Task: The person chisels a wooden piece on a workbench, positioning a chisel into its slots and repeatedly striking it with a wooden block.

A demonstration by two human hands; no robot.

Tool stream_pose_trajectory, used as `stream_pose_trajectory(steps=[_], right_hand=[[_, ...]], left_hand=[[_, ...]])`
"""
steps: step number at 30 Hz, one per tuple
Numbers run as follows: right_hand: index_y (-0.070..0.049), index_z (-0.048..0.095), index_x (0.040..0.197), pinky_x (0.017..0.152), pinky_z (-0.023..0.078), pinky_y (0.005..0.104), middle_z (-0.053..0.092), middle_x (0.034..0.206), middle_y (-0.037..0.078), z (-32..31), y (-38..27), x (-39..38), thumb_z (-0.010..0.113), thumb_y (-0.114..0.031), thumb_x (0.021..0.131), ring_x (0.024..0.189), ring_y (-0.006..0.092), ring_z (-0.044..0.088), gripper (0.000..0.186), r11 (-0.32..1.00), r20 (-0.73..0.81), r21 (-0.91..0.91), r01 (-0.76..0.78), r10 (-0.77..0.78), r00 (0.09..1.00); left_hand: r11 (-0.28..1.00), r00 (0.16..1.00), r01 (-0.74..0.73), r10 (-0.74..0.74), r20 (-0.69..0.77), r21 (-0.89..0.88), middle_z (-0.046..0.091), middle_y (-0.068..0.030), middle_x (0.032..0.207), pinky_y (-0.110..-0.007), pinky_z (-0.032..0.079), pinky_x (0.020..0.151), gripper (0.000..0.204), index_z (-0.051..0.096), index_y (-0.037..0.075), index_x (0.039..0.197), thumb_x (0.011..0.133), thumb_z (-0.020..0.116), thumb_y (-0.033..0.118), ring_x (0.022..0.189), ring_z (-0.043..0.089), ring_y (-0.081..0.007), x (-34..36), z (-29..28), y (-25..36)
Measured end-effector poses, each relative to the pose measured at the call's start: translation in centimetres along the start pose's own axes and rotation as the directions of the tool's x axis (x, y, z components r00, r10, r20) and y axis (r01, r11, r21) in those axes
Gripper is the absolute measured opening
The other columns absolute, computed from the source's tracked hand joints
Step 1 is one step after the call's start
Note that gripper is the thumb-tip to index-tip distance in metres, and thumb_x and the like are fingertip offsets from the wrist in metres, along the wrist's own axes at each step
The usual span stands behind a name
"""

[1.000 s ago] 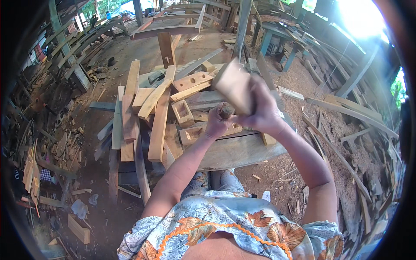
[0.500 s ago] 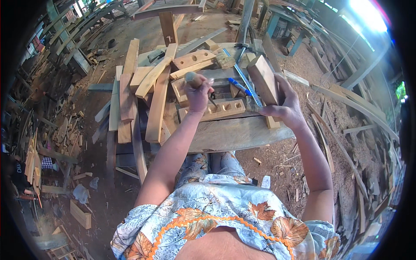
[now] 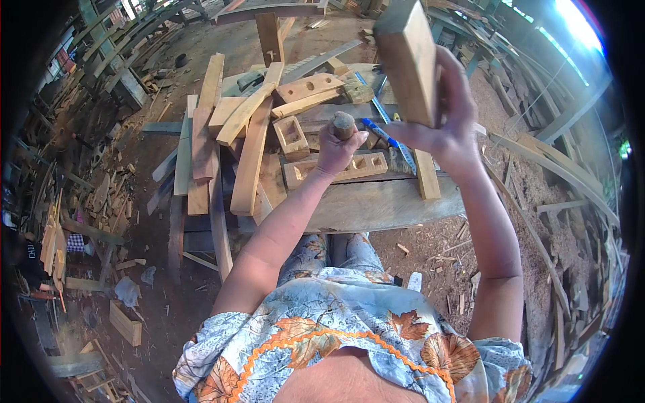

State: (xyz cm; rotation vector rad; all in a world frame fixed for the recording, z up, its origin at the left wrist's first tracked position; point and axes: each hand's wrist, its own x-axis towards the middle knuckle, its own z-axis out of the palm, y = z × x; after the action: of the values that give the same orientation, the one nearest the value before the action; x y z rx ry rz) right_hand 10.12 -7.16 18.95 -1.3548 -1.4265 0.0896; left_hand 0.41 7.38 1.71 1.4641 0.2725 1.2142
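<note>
My left hand [image 3: 334,153] is closed around a chisel [image 3: 343,125], whose wooden butt end points up. The blade is hidden behind the hand; below lies a wooden piece with square mortises [image 3: 366,166], flat on the bench. Raised above the bench on the right, my right hand [image 3: 453,134] grips a thick rectangular wooden block [image 3: 411,64], fingers along its right side. Between the hands are a blue marker [image 3: 380,133] and a blue-and-white ruler [image 3: 380,109]. Beyond the left hand sit a shorter mortised block [image 3: 291,138] and a block with round holes [image 3: 310,87].
The bench has a worn plank edge [image 3: 376,207] in front of me. Several loose boards [image 3: 252,158] are piled on its left side. A short wooden stick [image 3: 426,176] lies at the right. Scrap wood and shavings cover the ground around.
My right hand has lifted the wooden block higher, away from the bench. The chisel in my left hand has swung to the right and stands more upright, its blade no longer showing.
</note>
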Motion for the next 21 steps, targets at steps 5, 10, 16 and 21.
stream_pose_trajectory(steps=[5, 10, 16, 21], right_hand=[[-0.005, 0.041, 0.133, 0.098, 0.045, 0.0424, 0.057, 0.116, 0.021, 3.1, 1.1, 1.8, 0.084, -0.027, 0.053, 0.109, 0.0357, 0.058, 0.094, 0.789, 0.416, -0.602, -0.124, 0.442, 0.794], [-0.005, 0.043, 0.131, 0.088, 0.049, 0.0418, 0.057, 0.112, 0.018, 3.1, 0.8, 2.5, 0.082, -0.032, 0.052, 0.103, 0.0346, 0.059, 0.092, 0.934, 0.201, -0.354, 0.056, 0.018, 0.979], [-0.006, 0.04, 0.136, 0.088, 0.049, 0.0364, 0.057, 0.109, 0.015, 3.4, -0.8, 2.0, 0.083, -0.027, 0.053, 0.101, 0.0272, 0.06, 0.096, 0.733, 0.414, -0.667, 0.133, 0.216, 0.884], [-0.004, 0.042, 0.132, 0.09, 0.049, 0.0434, 0.056, 0.117, 0.02, 1.6, -0.7, 1.9, 0.082, -0.032, 0.053, 0.109, 0.035, 0.058, 0.093, 0.963, 0.157, -0.268, 0.028, 0.015, 0.987]], left_hand=[[0.998, 0.997, -0.067, 0.068, -0.041, 0.015, 0.06, 0.0029, 0.065, -0.024, 0.047, 0.06, 0.016, 0.057, 0.005, 0.071, 0.077, 0.071, 0.0, 0.062, 0.055, -0.0045, -0.2, 0.4, 0.0], [0.987, 0.995, -0.006, 0.021, 0.095, -0.158, 0.065, 0.0009, 0.077, -0.024, 0.049, 0.065, 0.009, 0.062, 0.003, 0.084, 0.079, 0.069, 0.0, 0.072, 0.06, -0.0057, 0.2, 0.0, -1.1], [0.996, 0.995, -0.089, 0.09, 0.048, -0.025, 0.065, 0.0013, 0.084, -0.024, 0.05, 0.071, 0.011, 0.061, 0.002, 0.089, 0.08, 0.065, -0.002, 0.078, 0.06, -0.0057, -0.3, 0.4, -1.3], [0.978, 0.982, 0.075, -0.038, 0.186, -0.196, 0.065, 0.0018, 0.085, -0.022, 0.049, 0.068, 0.011, 0.061, 0.002, 0.089, 0.08, 0.064, -0.003, 0.077, 0.059, -0.0037, -0.1, 0.7, -0.7]])
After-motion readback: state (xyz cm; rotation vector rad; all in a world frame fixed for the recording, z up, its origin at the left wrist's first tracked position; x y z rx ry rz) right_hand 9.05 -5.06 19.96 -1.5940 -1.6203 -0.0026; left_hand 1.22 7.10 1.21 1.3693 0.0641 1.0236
